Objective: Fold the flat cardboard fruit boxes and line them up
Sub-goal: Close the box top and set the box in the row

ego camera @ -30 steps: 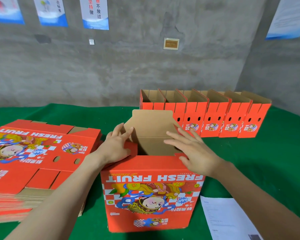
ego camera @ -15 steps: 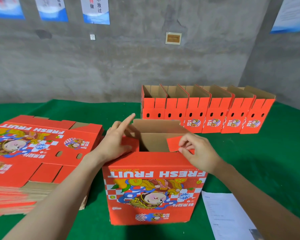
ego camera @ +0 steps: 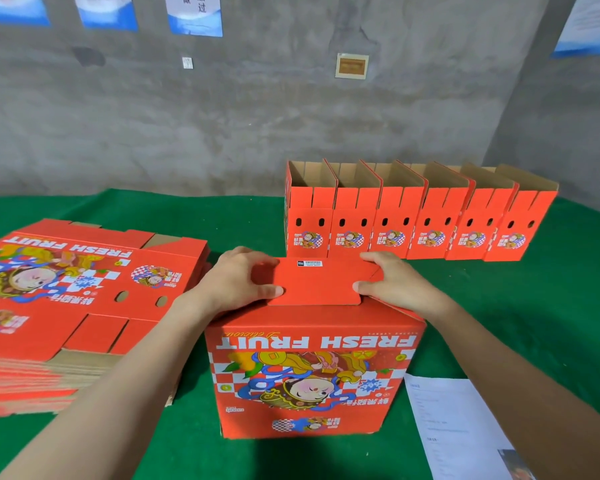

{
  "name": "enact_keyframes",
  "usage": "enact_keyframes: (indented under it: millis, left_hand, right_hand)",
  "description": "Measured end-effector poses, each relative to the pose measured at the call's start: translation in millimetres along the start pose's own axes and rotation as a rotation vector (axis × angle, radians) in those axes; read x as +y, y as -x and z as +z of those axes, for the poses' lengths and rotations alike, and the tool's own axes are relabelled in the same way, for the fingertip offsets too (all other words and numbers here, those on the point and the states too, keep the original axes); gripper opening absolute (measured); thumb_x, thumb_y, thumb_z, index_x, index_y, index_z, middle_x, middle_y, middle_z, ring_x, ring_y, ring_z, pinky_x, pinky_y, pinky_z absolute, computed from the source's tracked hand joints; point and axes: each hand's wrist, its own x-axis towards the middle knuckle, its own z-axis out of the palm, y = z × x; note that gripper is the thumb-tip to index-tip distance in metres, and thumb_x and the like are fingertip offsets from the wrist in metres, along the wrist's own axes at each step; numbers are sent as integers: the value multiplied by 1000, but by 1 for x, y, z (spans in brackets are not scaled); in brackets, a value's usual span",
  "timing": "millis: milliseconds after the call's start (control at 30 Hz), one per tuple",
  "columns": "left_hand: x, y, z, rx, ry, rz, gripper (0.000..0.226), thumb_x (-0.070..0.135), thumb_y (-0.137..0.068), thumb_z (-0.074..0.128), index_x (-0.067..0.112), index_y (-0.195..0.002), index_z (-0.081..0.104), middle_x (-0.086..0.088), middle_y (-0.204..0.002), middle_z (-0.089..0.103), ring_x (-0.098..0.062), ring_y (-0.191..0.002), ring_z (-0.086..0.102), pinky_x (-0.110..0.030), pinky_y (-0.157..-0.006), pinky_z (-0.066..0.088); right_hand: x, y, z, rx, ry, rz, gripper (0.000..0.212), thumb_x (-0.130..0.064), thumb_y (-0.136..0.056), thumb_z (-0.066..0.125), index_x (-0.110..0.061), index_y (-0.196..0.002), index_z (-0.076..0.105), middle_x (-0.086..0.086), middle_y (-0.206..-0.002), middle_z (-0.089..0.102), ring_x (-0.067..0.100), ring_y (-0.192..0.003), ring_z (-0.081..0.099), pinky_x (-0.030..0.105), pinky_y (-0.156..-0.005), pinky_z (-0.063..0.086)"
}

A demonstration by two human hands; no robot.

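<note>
On a green table by a concrete wall, left hand and right hand grip the box flap.

Bare grey concrete wall, blue-edged posters, green-covered table.

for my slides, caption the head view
Left hand and right hand hold a flap over the box; six folded boxes behind

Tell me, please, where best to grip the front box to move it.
Probably its two narrow end walls, one hand from each side: the box stands upright, wide face toward us, and the boxes in the row show finger holes on that narrow wall. Avoid the top flap that the left hand and right hand hold.
</note>
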Motion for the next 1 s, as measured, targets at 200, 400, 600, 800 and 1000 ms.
enact_keyframes:
  millis: [200, 400, 600, 800, 1000]
  left_hand:
    - [5, -2, 5, -42, -179, -49, 82, 50, -75, 72, 37, -145, 30, -7, -132, 39, -27, -129, 30, -46, -108, 33]
    - [6, -2, 8, -37, -261, -37, 79, 50, -77, 69, 42, -145, 29, -8, -132, 37, -28, -126, 30, -49, -106, 35]
    - [6, -1, 8, -29, -279, -30, 78, 52, -78, 68, 42, -145, 29, -8, -134, 37, -28, -127, 31, -51, -105, 36]
    - [0, 2, 2, 93, 41, -14, 67, 40, -81, 71, 22, -140, 46, -10, -131, 48, -23, -121, 47, -28, -104, 35]
    - [-18, 15, -4, 275, 953, -354, 54, 15, -88, 66, 14, -138, 48, -11, -137, 50, -20, -112, 58, -31, -96, 43]
  right_hand:
    - [-1, -4, 9, 45, 153, 24, 71, -37, -82, 71, -26, -142, 36, 1, -143, 34, 22, -123, 46, 32, -98, 41]
    - [-3, -2, 15, 70, 290, 20, 71, -41, -85, 67, -27, -144, 30, 4, -141, 34, 29, -125, 42, 41, -100, 39]
    - [-2, -1, 18, 77, 334, 7, 68, -41, -88, 62, -27, -144, 27, 5, -142, 32, 30, -125, 40, 42, -100, 38]
    - [9, -2, 6, 49, 27, -25, 59, -36, -90, 61, -23, -143, 39, -1, -150, 33, 17, -135, 35, 30, -107, 27]
    - [32, 2, 2, 168, -696, 210, 35, -34, -101, 42, -19, -131, 52, -7, -125, 60, 6, -112, 53, 24, -96, 30]
